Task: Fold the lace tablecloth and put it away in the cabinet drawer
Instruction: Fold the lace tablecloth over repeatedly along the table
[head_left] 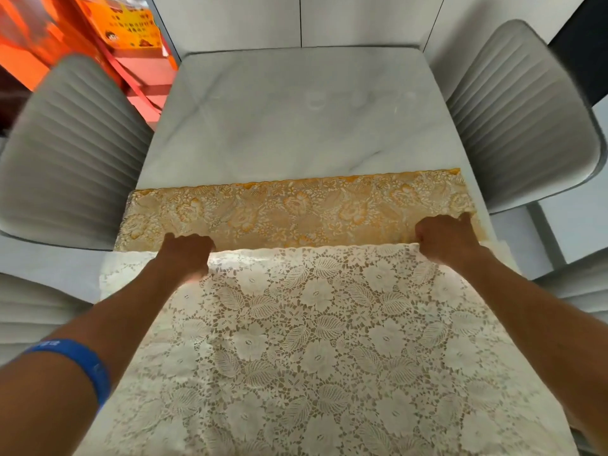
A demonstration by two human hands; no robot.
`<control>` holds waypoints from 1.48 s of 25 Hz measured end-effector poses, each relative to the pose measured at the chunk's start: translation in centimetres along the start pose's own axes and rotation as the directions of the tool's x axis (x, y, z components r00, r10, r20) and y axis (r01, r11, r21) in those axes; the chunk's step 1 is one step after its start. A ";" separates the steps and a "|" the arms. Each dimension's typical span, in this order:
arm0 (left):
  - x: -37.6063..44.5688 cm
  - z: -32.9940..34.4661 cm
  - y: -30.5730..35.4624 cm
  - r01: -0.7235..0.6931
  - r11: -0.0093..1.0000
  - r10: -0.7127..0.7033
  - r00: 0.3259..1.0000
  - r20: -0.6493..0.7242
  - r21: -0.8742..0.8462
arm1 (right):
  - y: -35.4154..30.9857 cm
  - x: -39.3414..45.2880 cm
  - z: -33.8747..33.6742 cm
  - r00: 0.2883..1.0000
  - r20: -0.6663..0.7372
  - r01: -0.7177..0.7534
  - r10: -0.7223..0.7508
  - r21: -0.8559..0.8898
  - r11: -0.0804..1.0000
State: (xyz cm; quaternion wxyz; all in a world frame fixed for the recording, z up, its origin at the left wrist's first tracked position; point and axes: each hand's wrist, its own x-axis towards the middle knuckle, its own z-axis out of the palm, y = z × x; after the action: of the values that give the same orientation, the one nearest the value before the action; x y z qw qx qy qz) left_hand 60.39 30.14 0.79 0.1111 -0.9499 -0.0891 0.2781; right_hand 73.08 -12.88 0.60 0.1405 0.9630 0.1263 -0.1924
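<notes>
The lace cloth lies across the near half of the table, a white flowered layer on top and a gold-tinted band of the same lace showing beyond its far edge. The left hand is closed on that white edge toward its left end; the right hand is closed on it near the right corner, thumb up against the gold band. Both fists look clenched on the edge, though the fingertips are hidden under the knuckles. This looks like an early fold: one layer is being laid over another, and the two far edges do not yet line up. The next move probably calls for carrying the white edge evenly with both hands until it meets the gold scalloped edge, keeping the lace taut enough not to bunch. A blue band circles the left forearm. Grey chairs flank the table. No cabinet or drawer is in view, so nothing can be said of its contents.
</notes>
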 end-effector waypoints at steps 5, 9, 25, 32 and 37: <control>4.4 -2.3 -2.0 -0.015 0.980 -0.004 0.996 -0.092 -0.200 | -0.1 4.2 -1.3 0.999 -0.012 0.036 -0.034 0.244 0.969; 5.5 -1.5 -1.4 -0.130 0.966 0.105 0.987 -0.121 -0.222 | -0.3 5.5 -1.2 0.986 0.023 0.158 -0.166 0.215 0.964; 13.7 -2.4 -3.5 -0.044 0.964 -0.050 0.939 -0.341 -0.263 | -1.9 12.5 -1.1 0.924 -0.376 0.087 -0.066 0.038 0.995; 14.0 -1.9 -3.7 -0.075 0.958 -0.045 0.914 -0.403 -0.278 | -2.4 13.3 -0.5 0.894 -0.443 0.072 -0.066 -0.003 0.997; 13.7 -2.2 -3.8 -0.060 0.953 -0.072 0.906 -0.416 -0.296 | -2.5 13.5 -0.8 0.911 -0.411 0.055 -0.045 0.014 0.998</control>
State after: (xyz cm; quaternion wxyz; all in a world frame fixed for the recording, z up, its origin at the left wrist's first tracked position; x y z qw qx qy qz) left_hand 72.57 36.58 -3.39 -0.0178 -0.9928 -0.1076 0.0488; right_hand 84.67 -7.77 -4.69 0.0939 0.9800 0.1750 0.0088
